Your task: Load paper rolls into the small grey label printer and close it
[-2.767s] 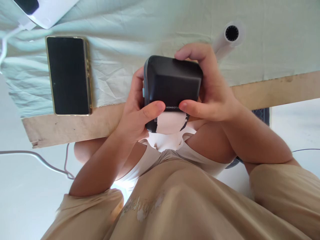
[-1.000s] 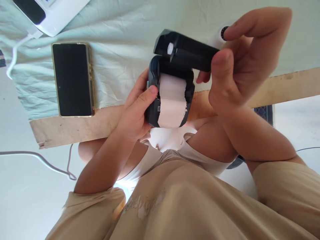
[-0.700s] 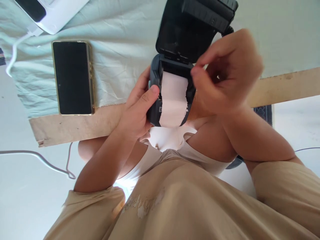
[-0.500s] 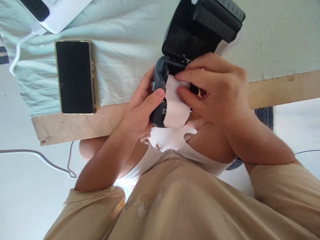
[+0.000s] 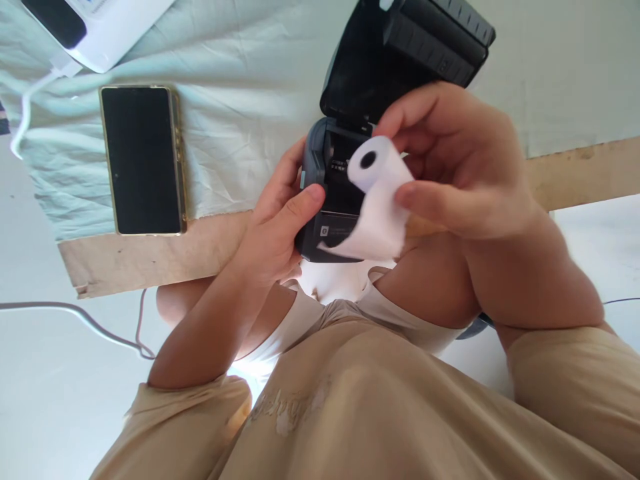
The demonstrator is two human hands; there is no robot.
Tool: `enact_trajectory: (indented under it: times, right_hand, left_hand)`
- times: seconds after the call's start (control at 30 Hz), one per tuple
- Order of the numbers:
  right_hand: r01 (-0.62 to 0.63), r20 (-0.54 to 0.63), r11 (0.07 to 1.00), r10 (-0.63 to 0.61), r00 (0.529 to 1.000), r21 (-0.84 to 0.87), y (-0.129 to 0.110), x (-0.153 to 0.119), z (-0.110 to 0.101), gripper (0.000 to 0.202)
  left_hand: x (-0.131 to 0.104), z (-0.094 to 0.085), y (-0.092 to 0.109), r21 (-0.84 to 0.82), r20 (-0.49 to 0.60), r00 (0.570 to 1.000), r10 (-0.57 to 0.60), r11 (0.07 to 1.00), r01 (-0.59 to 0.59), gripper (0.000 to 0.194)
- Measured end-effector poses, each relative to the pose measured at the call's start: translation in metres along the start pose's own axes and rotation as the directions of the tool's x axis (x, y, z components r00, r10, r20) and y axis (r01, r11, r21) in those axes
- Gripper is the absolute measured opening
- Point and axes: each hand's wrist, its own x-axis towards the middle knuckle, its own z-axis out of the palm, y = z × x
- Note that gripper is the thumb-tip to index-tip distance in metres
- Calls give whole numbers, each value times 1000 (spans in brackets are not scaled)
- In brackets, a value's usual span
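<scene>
Pinching the roll (image 5: 385, 200) between thumb and fingertips, the right hand (image 5: 465, 167) in the head view holds it tilted over the printer (image 5: 337, 190), with the core's open end showing. The roll's loose strip curls down across the printer's near edge; whether it touches there, I cannot tell. The left hand (image 5: 275, 227) is closed around the printer's left side, thumb on the rim. The lid (image 5: 375, 73) stands swung open. To the left, a phone (image 5: 143, 160) lies on the cloth (image 5: 240, 100) near a white device (image 5: 120, 30).
</scene>
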Motion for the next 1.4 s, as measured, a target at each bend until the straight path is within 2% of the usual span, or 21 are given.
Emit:
enact_trajectory:
  times: [0.07,0.1,0.17,0.23,0.27,0.37,0.47,0.57,0.63,0.73,0.8,0.87,1.0,1.13,1.23,1.3,1.4]
  right_hand:
    - [-44,-23,984,49,999,173,-4,2,-2,34]
    - [-81,-36,970,92,995,231,-6,3,-4,39]
    - [-162,-69,942,189,980,294,-8,7,-11,58]
    - [-213,-124,924,263,957,317,-5,12,-18,71]
    - [-231,-160,917,294,942,326,-3,14,-21,72]
    - [-212,-354,907,345,869,364,10,18,-19,56]
    - [-121,-512,930,296,806,346,21,17,-7,42]
    - [-122,-497,980,185,848,158,29,12,1,32]
    - [-110,-459,990,58,887,-88,33,9,1,29]
    - [-31,-374,892,-158,914,-452,40,8,-3,26]
    - [17,-298,816,-231,926,-578,43,8,-6,29]
    - [15,-256,772,-228,939,-636,46,9,-9,31]
    - [-35,-274,698,-234,933,-715,47,9,-15,42]
    - [-67,-245,691,-161,956,-719,46,9,-14,53]
    - [-32,-228,695,-192,954,-718,39,7,-9,44]
    - [30,-277,690,-330,902,-723,34,4,-7,31]
    - [73,-417,660,-552,722,-747,33,3,-16,18]
  left_hand:
    - [0,1,0,-33,21,999,50,998,-49,30]
    - [1,1,0,-61,25,997,69,996,-68,26]
    - [5,0,1,-109,4,1000,24,994,-23,20]
    - [8,-1,4,-152,-31,999,-10,988,5,23]
    - [8,0,6,-167,-49,998,-27,986,19,32]
    - [7,1,13,-197,-91,990,-105,977,85,64]
    - [5,2,14,-220,-101,992,-76,974,53,61]
    - [5,1,9,-212,-69,998,-1,977,-14,47]
    - [6,0,4,-192,-78,996,37,980,-51,39]
    - [7,-2,-3,-157,-105,990,94,981,-110,36]
    - [8,-4,-5,-146,-90,990,109,982,-122,38]
    - [9,-5,-5,-142,-68,990,126,981,-134,40]
    - [9,-6,-4,-115,-60,990,124,985,-131,40]
    - [7,0,-1,-101,-80,993,92,990,-100,41]
    - [6,3,0,-90,-117,990,75,992,-86,41]
    - [5,2,0,-87,-112,992,60,994,-70,41]
    - [5,-3,0,-76,-88,995,42,996,-49,43]
